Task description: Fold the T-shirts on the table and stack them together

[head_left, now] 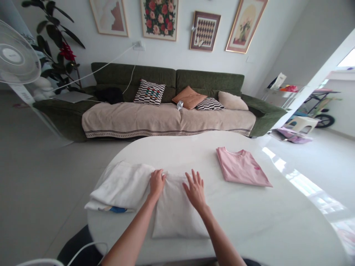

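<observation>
A folded white garment (pixel 179 212) lies flat in front of me on the white table (pixel 244 218). At its far left corner, my left hand (pixel 157 183) is closed, its fingers curled on the fabric edge. My right hand (pixel 196 190) rests open over the far right part of the same garment, fingers spread. To the left lies another white garment (pixel 124 184), loosely laid, with a blue patch showing at its near edge. A neatly folded pink T-shirt (pixel 241 166) sits farther right, apart from both hands.
Beyond the table stands a green sofa (pixel 210 83) with a beige cover and several cushions. A white fan (pixel 19 55) is at the far left, near a dark-leaved plant (pixel 55 40). A white stool (pixel 302 123) stands at the right. A white cable (pixel 88 245) loops at the lower left.
</observation>
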`<action>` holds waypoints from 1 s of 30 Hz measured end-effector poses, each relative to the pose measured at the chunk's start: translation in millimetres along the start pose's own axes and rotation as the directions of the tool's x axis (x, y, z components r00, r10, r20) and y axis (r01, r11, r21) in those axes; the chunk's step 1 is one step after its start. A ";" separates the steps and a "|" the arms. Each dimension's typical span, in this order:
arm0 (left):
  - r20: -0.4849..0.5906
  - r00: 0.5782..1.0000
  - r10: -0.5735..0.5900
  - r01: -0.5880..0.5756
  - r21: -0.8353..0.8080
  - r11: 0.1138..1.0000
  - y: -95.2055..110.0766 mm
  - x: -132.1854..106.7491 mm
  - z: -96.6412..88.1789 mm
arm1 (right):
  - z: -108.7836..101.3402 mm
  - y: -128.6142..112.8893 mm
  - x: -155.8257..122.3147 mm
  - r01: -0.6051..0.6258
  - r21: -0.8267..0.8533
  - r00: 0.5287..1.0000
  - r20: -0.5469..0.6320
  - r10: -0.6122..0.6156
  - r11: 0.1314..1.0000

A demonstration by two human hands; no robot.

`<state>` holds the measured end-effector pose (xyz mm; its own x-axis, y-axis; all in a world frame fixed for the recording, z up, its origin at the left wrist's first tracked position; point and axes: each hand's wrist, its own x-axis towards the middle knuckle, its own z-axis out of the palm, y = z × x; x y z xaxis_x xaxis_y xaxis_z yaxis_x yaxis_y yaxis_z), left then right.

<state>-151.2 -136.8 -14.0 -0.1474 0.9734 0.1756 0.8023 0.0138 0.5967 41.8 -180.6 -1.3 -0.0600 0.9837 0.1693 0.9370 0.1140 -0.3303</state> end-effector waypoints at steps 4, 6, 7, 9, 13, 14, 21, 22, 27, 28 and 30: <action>0.017 1.000 0.024 -0.026 0.094 0.995 0.5 -1.7 1.8 | 13.0 -15.5 -11.5 -0.026 -0.114 0.987 0.156 0.043 0.993; 0.027 1.000 0.009 -0.012 0.129 0.992 2.4 -1.9 -1.3 | 13.1 -18.1 -11.8 -0.048 -0.119 0.981 0.184 0.070 0.992; 0.023 1.000 -0.011 0.008 0.147 0.989 3.8 -3.5 -3.4 | 12.5 -19.7 -12.3 -0.061 -0.113 0.979 0.185 0.081 0.992; 0.011 0.998 -0.061 0.059 0.173 0.983 7.1 -11.7 -8.1 | 12.6 -25.4 -16.9 -0.077 -0.096 0.981 0.170 0.092 0.992; 0.068 0.992 -0.103 0.089 0.181 0.979 11.0 -46.4 -16.8 | 22.6 -42.7 -40.1 -0.084 -0.054 0.986 0.141 0.091 0.995; 0.098 0.989 -0.112 0.096 0.155 0.983 10.9 -56.7 -19.2 | 25.1 -46.1 -46.5 -0.090 -0.048 0.986 0.137 0.096 0.995; 0.523 0.836 -0.166 0.470 -0.526 0.709 6.7 -115.7 -44.8 | 1.6 -50.6 -78.0 -0.056 0.037 0.971 0.234 0.045 0.998; 0.567 0.815 -0.123 0.493 -0.566 0.661 7.5 -123.1 -47.7 | -4.9 -51.7 -82.5 -0.061 0.063 0.969 0.243 0.044 0.996; 0.627 0.779 0.004 0.586 -0.730 0.352 21.1 -153.6 -52.5 | -22.7 -68.6 -104.9 -0.191 0.308 0.974 0.176 0.141 0.932; 0.615 0.789 0.021 0.586 -0.761 0.277 25.3 -157.5 -52.6 | -22.7 -72.8 -108.3 -0.214 0.387 0.970 0.191 0.149 0.897; 0.577 0.815 0.045 0.563 -0.808 0.176 34.4 -162.2 -54.6 | -21.3 -80.2 -113.0 -0.259 0.518 0.959 0.239 0.153 0.815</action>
<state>-131.3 -306.6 20.7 0.2498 0.9262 -0.2823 -0.4093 0.3652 0.8361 -19.3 -303.8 25.8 0.0030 0.9939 -0.1103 0.6008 -0.0900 -0.7943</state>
